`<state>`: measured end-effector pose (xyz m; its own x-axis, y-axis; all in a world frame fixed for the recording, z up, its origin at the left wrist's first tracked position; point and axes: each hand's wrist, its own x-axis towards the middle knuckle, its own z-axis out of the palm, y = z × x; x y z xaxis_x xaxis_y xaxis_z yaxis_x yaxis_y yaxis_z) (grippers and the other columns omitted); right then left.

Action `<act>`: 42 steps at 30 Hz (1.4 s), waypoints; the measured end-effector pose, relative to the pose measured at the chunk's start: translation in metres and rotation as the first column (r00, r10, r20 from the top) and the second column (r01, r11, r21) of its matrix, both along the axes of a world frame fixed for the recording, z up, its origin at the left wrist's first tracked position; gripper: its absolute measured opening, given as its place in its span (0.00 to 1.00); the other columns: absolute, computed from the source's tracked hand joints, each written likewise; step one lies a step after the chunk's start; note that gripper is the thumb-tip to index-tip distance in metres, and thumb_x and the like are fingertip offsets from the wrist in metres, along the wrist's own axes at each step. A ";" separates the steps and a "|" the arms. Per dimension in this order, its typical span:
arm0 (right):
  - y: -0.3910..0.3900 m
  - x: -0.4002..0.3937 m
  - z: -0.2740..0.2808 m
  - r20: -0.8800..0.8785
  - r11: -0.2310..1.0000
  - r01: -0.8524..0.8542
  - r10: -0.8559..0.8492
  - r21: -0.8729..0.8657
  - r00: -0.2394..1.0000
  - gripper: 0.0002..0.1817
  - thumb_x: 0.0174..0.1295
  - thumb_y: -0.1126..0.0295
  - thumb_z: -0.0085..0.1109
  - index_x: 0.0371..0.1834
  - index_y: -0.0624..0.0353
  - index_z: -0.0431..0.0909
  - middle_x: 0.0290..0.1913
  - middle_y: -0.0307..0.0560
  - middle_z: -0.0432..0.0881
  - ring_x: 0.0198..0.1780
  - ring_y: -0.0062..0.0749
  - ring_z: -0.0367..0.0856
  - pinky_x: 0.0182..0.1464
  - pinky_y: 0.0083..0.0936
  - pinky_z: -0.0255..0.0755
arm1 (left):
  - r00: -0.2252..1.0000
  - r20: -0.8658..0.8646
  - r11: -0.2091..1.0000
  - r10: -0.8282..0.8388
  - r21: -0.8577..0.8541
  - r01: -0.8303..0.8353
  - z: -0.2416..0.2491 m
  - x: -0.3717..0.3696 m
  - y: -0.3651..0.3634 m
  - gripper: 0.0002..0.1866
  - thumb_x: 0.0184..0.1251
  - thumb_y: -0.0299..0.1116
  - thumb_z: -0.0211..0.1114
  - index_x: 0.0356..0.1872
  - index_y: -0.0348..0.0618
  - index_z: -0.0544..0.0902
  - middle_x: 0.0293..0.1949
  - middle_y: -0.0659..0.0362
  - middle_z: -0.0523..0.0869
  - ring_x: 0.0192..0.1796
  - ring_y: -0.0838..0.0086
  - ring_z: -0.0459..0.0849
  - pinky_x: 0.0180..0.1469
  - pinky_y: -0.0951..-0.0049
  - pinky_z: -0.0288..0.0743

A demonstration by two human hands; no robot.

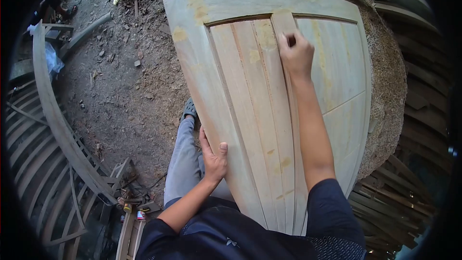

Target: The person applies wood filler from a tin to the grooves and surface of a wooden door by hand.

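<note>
A large pale wooden panel [245, 91], with a frame, recessed boards and yellowish filler patches, lies across my lap. My left hand [214, 161] grips its left edge, thumb on the face and fingers at the side. Over the central upright near the top, my right hand [296, 53] is curled closed. Whatever its fingers may hold is hidden or too small to make out.
Curved slatted wooden frames [53, 110] stand at the left, with small cans [140, 215] at lower left. Stacked timber [394, 212] lies at the right beside a fibrous mound [385, 91]. Another person's leg [60, 9] shows at upper left, above debris-strewn ground [125, 86].
</note>
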<state>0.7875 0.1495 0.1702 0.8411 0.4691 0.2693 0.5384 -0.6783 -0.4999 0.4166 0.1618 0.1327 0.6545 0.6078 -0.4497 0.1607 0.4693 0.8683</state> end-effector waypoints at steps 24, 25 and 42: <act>0.023 0.012 0.002 0.053 0.998 -0.052 0.050 0.032 0.997 0.10 0.64 0.68 0.70 0.28 0.62 0.83 0.29 0.56 0.87 0.30 0.54 0.86 0.36 0.43 0.79 | 0.997 -0.038 0.997 -0.069 0.032 0.070 -0.001 -0.005 0.005 0.48 0.80 0.49 0.63 0.82 0.31 0.43 0.77 0.44 0.59 0.78 0.60 0.62 0.79 0.60 0.57; 0.001 -0.005 0.000 0.033 0.999 -0.047 0.046 0.008 0.998 0.10 0.65 0.69 0.69 0.29 0.62 0.82 0.30 0.57 0.86 0.31 0.55 0.86 0.35 0.44 0.78 | 0.995 -0.064 0.993 -0.080 0.085 0.085 -0.001 -0.005 0.007 0.48 0.80 0.49 0.63 0.82 0.31 0.44 0.77 0.44 0.60 0.78 0.60 0.62 0.79 0.60 0.57; -0.230 -0.191 0.024 -0.058 0.987 0.080 -0.089 -0.137 0.994 0.10 0.67 0.65 0.66 0.33 0.59 0.80 0.33 0.58 0.83 0.38 0.62 0.82 0.40 0.51 0.77 | 0.988 -0.100 0.993 -0.116 -0.023 0.114 0.028 -0.039 -0.012 0.39 0.85 0.58 0.51 0.83 0.43 0.54 0.76 0.46 0.69 0.75 0.60 0.71 0.75 0.61 0.65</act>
<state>0.5964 -0.0800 0.1938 0.8928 0.4237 0.1528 0.4459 -0.7837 -0.4325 0.3778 0.1500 0.1610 0.6700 0.5228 -0.5270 0.3011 0.4576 0.8366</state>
